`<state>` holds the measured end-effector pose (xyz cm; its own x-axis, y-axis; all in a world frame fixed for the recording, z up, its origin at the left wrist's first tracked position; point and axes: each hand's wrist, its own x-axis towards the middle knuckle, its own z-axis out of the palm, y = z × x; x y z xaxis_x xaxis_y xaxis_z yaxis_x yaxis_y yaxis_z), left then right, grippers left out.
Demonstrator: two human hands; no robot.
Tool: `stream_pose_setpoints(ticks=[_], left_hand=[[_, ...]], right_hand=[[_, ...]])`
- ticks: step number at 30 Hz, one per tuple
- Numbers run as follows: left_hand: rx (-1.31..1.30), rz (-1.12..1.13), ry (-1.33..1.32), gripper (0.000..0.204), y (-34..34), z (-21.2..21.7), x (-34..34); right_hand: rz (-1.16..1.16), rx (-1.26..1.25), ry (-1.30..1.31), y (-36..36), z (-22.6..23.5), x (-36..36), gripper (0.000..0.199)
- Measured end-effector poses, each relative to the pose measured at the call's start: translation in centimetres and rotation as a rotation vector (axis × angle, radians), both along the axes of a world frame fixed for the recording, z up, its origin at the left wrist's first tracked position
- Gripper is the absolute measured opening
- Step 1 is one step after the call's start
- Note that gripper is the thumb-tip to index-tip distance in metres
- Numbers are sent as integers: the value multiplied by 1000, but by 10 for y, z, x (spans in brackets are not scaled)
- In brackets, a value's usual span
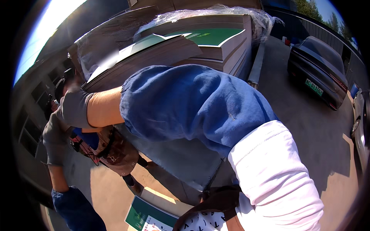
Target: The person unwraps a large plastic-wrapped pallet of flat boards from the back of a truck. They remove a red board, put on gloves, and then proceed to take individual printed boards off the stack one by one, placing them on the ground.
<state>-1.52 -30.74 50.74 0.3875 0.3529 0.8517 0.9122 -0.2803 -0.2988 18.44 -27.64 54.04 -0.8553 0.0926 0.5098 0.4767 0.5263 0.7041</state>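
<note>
My right arm, in a blue oversleeve over a white sleeve, reaches across the view to the left. At its end, my right hand (76, 108) wears a grey glove and looks bent, close beside the near left corner of a stack of cardboard sheets (144, 57). Just below it is my left hand (56, 139), also grey-gloved, seeming to touch it. The fingers of both overlap and sit in shadow, so their grip and anything in them are hidden. Behind the near sheets lies a taller stack with a green printed top (216, 37).
Clear plastic wrap (219, 12) hangs around the stacks. A co-worker in an apron (119, 152) stands beyond my hands. Below is a grey metal surface (185, 159); green printed sheets (137, 211) lie near the bottom edge. A dark car (318, 71) is parked at the right.
</note>
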Motion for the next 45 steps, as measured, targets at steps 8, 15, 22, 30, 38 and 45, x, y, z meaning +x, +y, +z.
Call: stream_pose_setpoints(ticks=[8,15,22,30,38,45], left_hand=[[-367,-534,-713,66,24,-156,-3],[-1479,-1334,-1729,57,105,-235,8],[-1462,-1227,-1791,25,106,-250,38],[-1321,-1126,-1762,39,63,-236,97],[-1296,-1091,-1857,46,84,-329,70],[-1235,-1060,-2014,46,34,-353,118]], right_hand=[[-75,-129,-221,3,-124,39,22],[-96,-40,-229,-7,-170,95,23],[-159,12,-242,-1,-205,106,27],[-271,-467,883,-73,-104,318,78],[-314,-1384,1160,-29,-120,368,120],[-669,-1292,1027,10,-132,387,88]])
